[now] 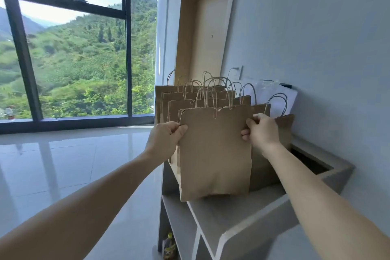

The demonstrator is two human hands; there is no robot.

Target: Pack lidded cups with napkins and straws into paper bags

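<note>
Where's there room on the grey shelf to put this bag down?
Bare grey shelf top lies just this side of the held bag, out to the front edge. Behind it, standing bags crowd the top.

Person seen as two arms only. Left forearm (95, 192) and right forearm (316, 192): bare along their whole visible length, lean build. Left hand (164, 139) and right hand (263, 131): bare as well, knuckles and wrist bones plainly marked.
</note>
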